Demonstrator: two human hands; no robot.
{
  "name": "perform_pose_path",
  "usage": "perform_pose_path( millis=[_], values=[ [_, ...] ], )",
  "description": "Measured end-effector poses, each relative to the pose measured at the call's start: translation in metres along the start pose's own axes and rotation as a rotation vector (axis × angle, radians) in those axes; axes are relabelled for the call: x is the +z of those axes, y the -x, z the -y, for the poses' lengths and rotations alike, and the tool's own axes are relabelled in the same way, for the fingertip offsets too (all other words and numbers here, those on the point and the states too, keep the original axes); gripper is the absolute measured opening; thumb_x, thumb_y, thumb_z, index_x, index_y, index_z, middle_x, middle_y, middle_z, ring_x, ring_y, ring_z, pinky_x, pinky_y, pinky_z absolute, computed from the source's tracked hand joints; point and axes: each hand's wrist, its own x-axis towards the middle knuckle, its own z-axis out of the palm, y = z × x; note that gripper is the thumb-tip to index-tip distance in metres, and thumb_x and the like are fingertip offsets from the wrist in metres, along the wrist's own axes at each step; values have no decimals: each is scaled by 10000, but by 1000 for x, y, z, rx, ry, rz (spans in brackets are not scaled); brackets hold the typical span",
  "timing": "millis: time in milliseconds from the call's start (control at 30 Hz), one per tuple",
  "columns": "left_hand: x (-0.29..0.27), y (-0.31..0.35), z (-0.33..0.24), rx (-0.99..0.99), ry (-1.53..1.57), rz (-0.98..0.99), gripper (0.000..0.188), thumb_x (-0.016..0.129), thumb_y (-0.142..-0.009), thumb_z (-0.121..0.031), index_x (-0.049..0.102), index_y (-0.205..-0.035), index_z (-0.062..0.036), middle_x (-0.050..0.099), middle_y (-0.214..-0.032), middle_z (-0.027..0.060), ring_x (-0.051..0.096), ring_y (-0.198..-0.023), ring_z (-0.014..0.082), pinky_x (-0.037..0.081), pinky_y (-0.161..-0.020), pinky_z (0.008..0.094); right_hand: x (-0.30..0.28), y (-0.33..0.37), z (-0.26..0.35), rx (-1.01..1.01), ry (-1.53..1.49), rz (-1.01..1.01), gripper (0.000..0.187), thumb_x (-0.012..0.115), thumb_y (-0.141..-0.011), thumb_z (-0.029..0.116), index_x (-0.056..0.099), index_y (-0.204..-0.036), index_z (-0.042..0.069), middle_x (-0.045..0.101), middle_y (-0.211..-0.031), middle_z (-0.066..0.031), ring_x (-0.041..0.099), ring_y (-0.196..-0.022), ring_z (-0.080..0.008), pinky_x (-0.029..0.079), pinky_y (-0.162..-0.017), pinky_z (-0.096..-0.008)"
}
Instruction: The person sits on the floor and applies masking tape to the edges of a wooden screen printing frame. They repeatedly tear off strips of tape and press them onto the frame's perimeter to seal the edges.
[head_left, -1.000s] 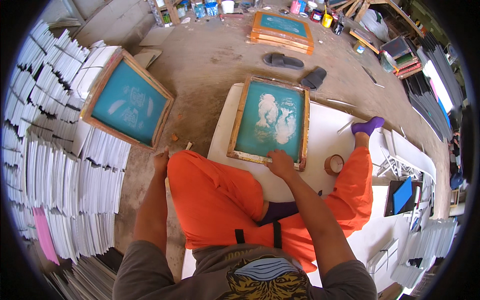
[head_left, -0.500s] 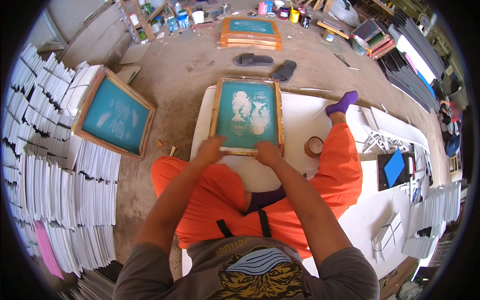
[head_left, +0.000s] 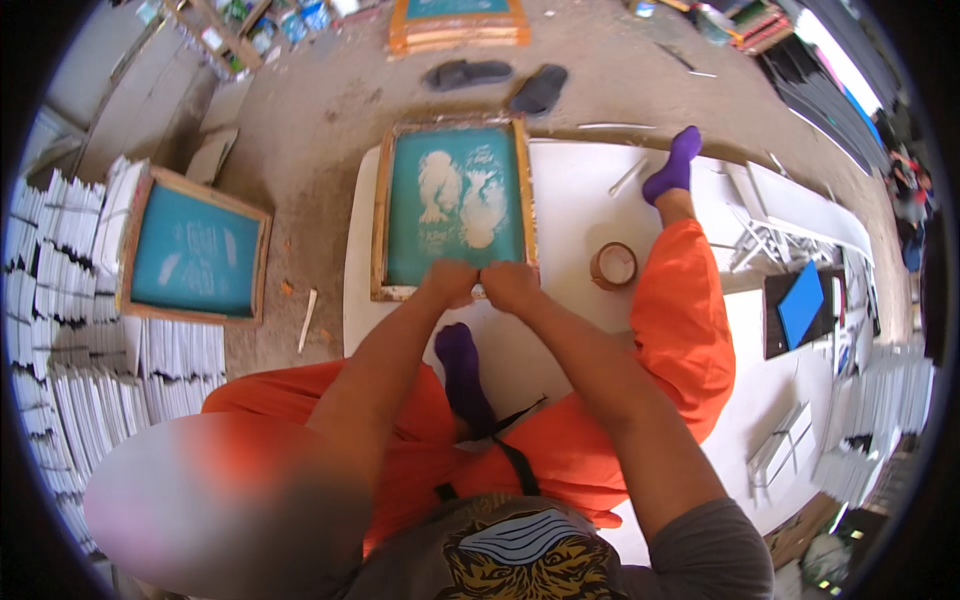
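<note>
In front of me, on the near-left part of the white board (head_left: pixel 580 190), is the screen (head_left: pixel 456 225), a wooden frame with teal mesh stretched across it. My left hand (head_left: pixel 452 282) and right hand (head_left: pixel 508 286) sit side by side at the middle of its near rail, knuckles up, fingers curled and clamped on the wood; the fingertips are hidden from me. I can't tell whether that edge is lifted or flat. The frame's wood is worn brown, smeared with whitish residue along the near rail and mottled darker at the far and right ones. On the mesh I see two whitish, rough-edged shapes: the left one is bulky at its far end and narrows toward me, while the right one narrows away from me and swells at the near end. Faint pale marks cluster beyond the right shape and nearer than the left one. A brown tape roll (head_left: pixel 614 266) is on the board to the right, and a second teal screen (head_left: pixel 195 252) leans by the white stacks (head_left: pixel 182 350) on my left.
</note>
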Motion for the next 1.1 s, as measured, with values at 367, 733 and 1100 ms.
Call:
perform_pose_path(
  millis=[367,733,1100],
  values=[
    [-36,-24,-1,275,-51,304,293,834,-764,-368,801,-941,-136,763,-975,127,746,-913,358,594,-778,488,-51,-17,-32,-241,-75,380,210,782,-766,145,788,-948,40,767,-951,-185,755,-927,-382,604,-786,-499],
    [-10,29,-1,-215,20,-91,485,797,-843,-474,749,-1160,-110,712,-1183,122,670,-1143,325,558,-934,478,29,-8,-28,-17,17,-220,160,658,-901,97,795,-981,80,764,-1045,-147,739,-1045,-308,602,-845,-497],
    [-28,101,-3,-437,244,-132,588,783,-897,-482,658,-1319,-92,649,-1330,128,608,-1280,337,527,-1031,495,34,15,-26,-7,187,-229,286,767,-889,158,709,-1158,80,648,-1250,-110,611,-1235,-303,534,-1041,-456]
  ],
)
